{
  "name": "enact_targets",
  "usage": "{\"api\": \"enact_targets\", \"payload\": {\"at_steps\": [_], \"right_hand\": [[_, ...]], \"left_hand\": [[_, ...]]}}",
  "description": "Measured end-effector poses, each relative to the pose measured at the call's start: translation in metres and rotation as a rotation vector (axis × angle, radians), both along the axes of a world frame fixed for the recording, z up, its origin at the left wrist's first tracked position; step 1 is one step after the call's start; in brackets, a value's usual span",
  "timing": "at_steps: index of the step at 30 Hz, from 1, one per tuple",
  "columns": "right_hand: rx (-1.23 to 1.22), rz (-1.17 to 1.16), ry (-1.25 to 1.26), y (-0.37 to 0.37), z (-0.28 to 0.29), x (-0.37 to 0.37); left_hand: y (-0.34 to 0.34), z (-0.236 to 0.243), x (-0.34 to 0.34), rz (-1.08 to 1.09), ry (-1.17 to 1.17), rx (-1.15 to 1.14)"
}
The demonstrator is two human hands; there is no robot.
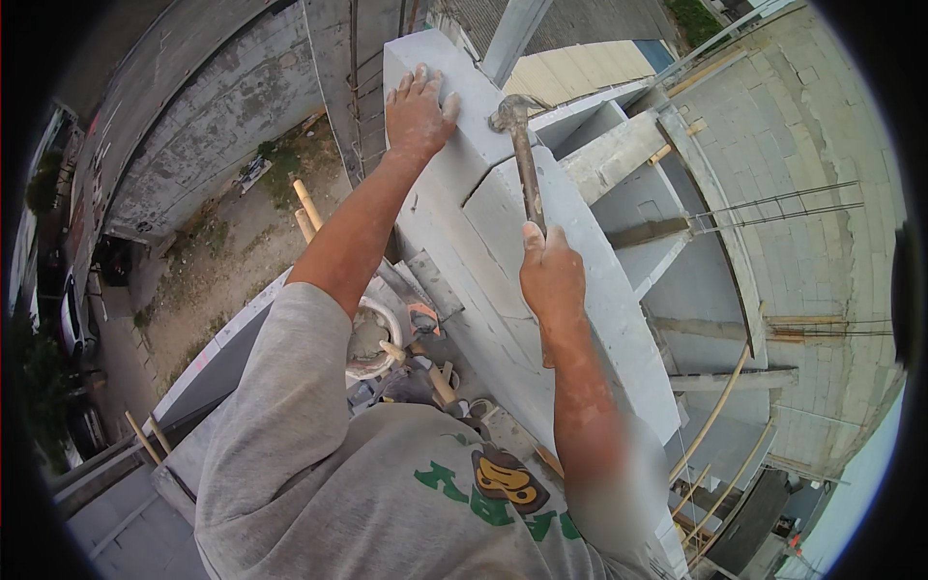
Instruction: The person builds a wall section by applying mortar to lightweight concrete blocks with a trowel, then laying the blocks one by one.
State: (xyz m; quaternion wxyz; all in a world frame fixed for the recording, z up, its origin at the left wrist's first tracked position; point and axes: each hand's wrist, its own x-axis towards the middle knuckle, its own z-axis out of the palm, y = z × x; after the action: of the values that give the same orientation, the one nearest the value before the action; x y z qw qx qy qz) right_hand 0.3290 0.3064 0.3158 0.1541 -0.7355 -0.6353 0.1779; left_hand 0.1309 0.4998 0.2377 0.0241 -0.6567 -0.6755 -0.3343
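Note:
My left hand [420,114] lies flat, fingers spread, on top of a pale grey building block [474,121] at the far end of a block wall [580,261]. Wrapped round the wooden handle of a hammer [525,159] is my right hand [554,274]. The hammer's dusty metal head is at the block's right edge, close to the joint with the neighbouring block; whether it touches cannot be told. A dark gap runs down the side of the wall between these two blocks.
Below my left arm stands a bucket of grey mortar [370,338], with tools beside it. Bare ground lies far below on the left. Bamboo poles [720,406] and steel bars [783,203] stick out on the right, before a large block wall [822,261].

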Motion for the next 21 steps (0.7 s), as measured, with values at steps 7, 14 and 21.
{"api": "enact_targets", "payload": {"at_steps": [7,14,21], "right_hand": [[0.130,-0.014,0.212,-0.047,-0.004,0.014],[0.286,-0.156,0.301,-0.133,0.011,0.067],[0.358,-0.507,0.198,-0.273,0.007,0.119]], "left_hand": [[-0.004,-0.002,0.005,0.003,0.054,-0.007],[0.003,0.003,-0.005,0.044,0.174,-0.122],[-0.066,0.031,0.069,-0.338,0.171,0.071]]}}
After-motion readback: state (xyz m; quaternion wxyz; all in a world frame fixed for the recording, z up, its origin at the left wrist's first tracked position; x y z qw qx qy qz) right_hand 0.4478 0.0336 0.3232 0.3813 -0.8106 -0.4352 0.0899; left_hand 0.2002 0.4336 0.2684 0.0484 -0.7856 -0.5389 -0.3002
